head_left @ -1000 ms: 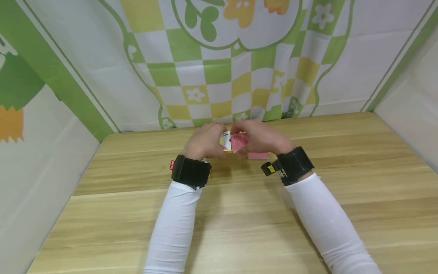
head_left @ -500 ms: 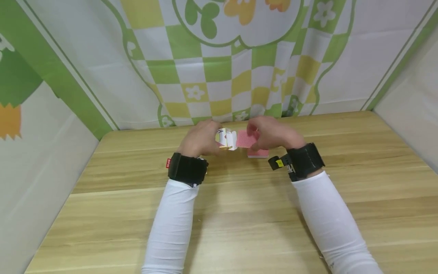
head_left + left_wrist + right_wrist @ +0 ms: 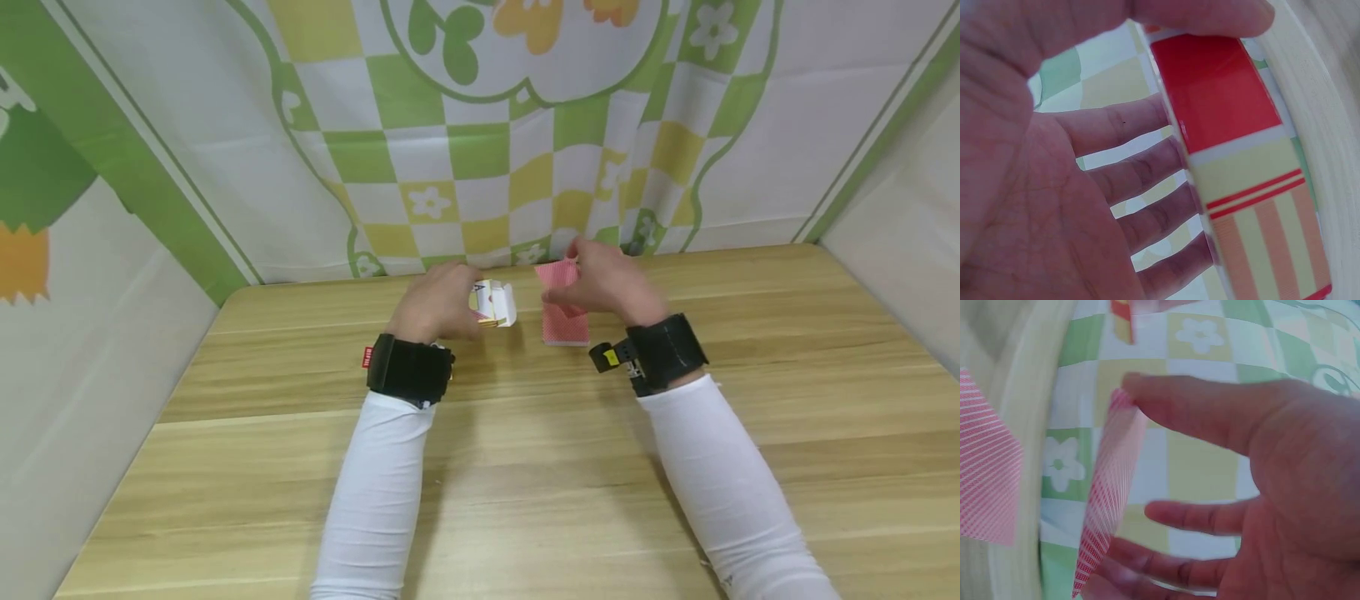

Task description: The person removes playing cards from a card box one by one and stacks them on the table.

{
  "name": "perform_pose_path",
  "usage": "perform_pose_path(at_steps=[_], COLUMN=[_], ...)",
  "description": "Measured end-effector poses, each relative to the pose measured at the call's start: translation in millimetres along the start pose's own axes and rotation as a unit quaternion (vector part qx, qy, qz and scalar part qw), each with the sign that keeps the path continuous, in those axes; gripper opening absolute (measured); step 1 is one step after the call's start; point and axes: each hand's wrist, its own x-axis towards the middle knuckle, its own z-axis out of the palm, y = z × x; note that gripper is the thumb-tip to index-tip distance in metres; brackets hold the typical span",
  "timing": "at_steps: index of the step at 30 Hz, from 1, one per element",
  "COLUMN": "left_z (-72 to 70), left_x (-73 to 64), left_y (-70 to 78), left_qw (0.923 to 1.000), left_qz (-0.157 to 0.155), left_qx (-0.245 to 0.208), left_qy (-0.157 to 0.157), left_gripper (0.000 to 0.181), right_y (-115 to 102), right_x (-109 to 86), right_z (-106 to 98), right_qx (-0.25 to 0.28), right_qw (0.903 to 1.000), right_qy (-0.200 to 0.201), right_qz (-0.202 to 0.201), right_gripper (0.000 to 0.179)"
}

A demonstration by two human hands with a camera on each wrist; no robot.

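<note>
Near the table's back edge, my left hand (image 3: 437,304) grips a playing card box (image 3: 493,304) between thumb and fingers. Its white end flap hangs open toward the right. In the left wrist view the box (image 3: 1241,144) shows a red and striped narrow side, held along its edges. My right hand (image 3: 611,283) pinches a red-backed playing card (image 3: 557,272), bent lengthwise in the right wrist view. Whether it is one card or a thin bunch, I cannot tell. Partly beneath that hand, a stack of red-backed cards (image 3: 565,332) lies on the table.
The wooden table (image 3: 525,500) reaches forward to a green, white and yellow checked cloth (image 3: 480,167) hanging close behind the hands. Pale cloth walls (image 3: 75,400) stand at both sides.
The red-backed card has come away from the box, moving right with my right hand to above the stack. The box's flap has come into view. My left hand has shifted slightly left.
</note>
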Motion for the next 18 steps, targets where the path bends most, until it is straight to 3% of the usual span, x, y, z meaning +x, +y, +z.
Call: perform_pose_path(at_steps=[4, 9, 18], left_z=[0.8, 1.6, 1.9], left_x=[0.0, 1.1, 1.9], left_y=[0.5, 2.3, 3.0], left_qw=[1.0, 1.0, 1.0], left_qz=[-0.001, -0.003, 0.0], left_qx=[0.001, -0.004, -0.003], left_qy=[-0.002, -0.006, -0.007], left_gripper=[0.041, 0.043, 0.045], right_y=[1.0, 2.5, 3.4], right_x=[3.6, 7.5, 12.4], right_z=[9.3, 20.2, 28.9], right_qx=[-0.02, -0.045, -0.102], right_qw=[0.999, 0.997, 0.9927], right_qy=[0.022, 0.047, 0.04], right_qz=[0.034, 0.042, 0.05], right_gripper=[0.078, 0.079, 0.071])
